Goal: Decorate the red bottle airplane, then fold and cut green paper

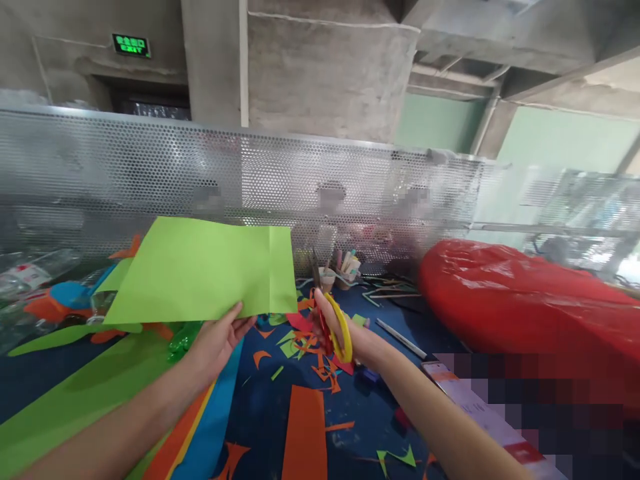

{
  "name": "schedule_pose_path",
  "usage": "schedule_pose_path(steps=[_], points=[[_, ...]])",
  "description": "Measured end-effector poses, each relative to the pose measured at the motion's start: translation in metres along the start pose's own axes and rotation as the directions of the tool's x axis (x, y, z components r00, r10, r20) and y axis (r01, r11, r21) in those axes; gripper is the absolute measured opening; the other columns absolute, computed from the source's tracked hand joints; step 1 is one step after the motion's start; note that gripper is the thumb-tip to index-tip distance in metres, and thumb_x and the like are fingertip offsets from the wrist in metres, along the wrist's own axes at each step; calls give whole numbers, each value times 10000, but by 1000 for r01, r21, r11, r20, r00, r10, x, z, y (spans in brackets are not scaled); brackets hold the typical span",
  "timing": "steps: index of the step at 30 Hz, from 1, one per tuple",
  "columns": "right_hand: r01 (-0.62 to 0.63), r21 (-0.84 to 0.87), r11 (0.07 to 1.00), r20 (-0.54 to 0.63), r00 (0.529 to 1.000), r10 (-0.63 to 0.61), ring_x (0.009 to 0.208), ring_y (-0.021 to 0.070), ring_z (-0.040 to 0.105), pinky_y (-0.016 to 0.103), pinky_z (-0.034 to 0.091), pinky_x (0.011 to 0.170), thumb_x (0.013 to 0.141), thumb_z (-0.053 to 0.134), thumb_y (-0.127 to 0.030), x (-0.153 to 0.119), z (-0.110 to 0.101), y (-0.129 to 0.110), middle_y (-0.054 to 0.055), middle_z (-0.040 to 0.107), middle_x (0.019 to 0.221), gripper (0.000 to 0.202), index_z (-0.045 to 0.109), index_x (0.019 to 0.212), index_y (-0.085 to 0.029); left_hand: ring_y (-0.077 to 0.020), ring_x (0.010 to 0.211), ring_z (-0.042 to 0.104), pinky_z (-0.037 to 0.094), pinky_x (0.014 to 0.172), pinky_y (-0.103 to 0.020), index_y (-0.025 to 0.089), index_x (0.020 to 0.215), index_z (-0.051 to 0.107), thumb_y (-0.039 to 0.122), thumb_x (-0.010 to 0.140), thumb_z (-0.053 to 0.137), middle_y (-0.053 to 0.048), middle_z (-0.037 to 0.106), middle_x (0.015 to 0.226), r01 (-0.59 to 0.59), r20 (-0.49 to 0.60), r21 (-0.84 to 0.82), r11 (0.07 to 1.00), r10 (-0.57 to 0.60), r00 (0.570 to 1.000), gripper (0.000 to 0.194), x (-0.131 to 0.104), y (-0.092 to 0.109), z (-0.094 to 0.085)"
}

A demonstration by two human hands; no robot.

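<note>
My left hand [225,340] pinches the lower edge of a light green sheet of paper [205,270], which is raised off the table and has a fold line near its right side. My right hand [323,320] grips scissors [341,330] with yellow and red handles, their dark blades pointing up. The blades are just right of the sheet and apart from it. Beneath the hands lie many orange and green paper scraps [263,359]. An orange paper strip [304,433] lies nearer to me. Fingers of my right hand are partly hidden by the handles.
Stacked coloured sheets [213,420] lie at the left, beside plastic bottles [30,277] and an orange and blue paper shape [73,293]. Cups of markers [347,267] stand behind. A big red plastic-covered bundle [520,300] fills the right. A perforated metal screen [300,173] closes off the back.
</note>
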State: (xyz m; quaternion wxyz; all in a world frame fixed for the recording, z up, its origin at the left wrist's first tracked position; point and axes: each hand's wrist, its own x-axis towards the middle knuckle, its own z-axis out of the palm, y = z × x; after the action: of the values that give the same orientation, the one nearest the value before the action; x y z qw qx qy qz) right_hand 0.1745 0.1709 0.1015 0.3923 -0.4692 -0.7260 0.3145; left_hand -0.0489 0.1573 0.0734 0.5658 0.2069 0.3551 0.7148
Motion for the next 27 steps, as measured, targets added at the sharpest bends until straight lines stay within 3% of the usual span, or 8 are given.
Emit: schedule_pose_path(steps=[2,3,6,8,11,15,21,27], points=[[-224,182,957,298,940,164,477,149,517,316,559,503,857,393,-807,-10,5,-10,-22,482,543,622,536,690,-225,-131,637,758,655,626,-206,139,842,688,-26,965,516,-25,774,739,-51,-28,-42,998,50,998,268,4,10,1],[-279,183,943,361,911,200,484,142,512,310,563,526,848,425,-806,-14,7,-15,-28,480,548,609,542,718,-222,-128,615,753,654,618,-204,134,830,681,-22,967,514,-28,769,729,-72,-45,-60,996,69,997,267,6,14,1],[-357,30,934,470,829,302,466,128,530,261,500,499,887,321,-809,-25,16,-32,-12,495,557,664,501,672,-208,-125,574,743,653,610,-201,128,775,655,-8,976,513,-27,741,666,-121,-90,-102,987,112,990,280,10,26,-1],[-397,-41,917,449,812,372,424,131,513,257,438,441,889,220,-826,-32,22,-40,-4,465,523,704,429,604,-218,-126,569,744,652,605,-199,131,751,637,1,975,525,-21,723,632,-143,-111,-122,982,130,985,283,10,31,0],[-313,-94,945,432,842,322,427,131,495,273,441,471,878,236,-845,-40,27,-44,-16,424,524,689,395,613,-228,-120,552,737,646,596,-189,133,733,623,-1,967,543,-10,704,603,-167,-129,-142,976,149,980,281,8,34,2],[-250,-145,957,453,843,289,425,136,473,294,455,493,870,193,-861,-42,32,-37,-20,435,522,699,404,656,-230,-111,566,737,643,610,-182,128,799,664,-18,944,564,-21,749,690,-194,-112,-150,970,178,978,228,-1,28,8],[-165,-172,971,386,896,221,466,137,474,283,443,515,954,222,-736,-41,40,-37,-25,416,534,608,359,639,-235,-134,668,753,650,663,-222,140,912,715,-14,836,689,-25,791,791,-202,-56,-123,972,196,979,174,-21,10,13],[-195,-123,973,361,905,227,459,140,462,285,457,503,930,245,-770,-40,40,-37,-25,401,521,621,360,626,-240,-148,661,738,636,662,-239,131,818,731,9,679,792,-9,779,740,-179,-61,-65,982,175,983,195,-30,3,13]])
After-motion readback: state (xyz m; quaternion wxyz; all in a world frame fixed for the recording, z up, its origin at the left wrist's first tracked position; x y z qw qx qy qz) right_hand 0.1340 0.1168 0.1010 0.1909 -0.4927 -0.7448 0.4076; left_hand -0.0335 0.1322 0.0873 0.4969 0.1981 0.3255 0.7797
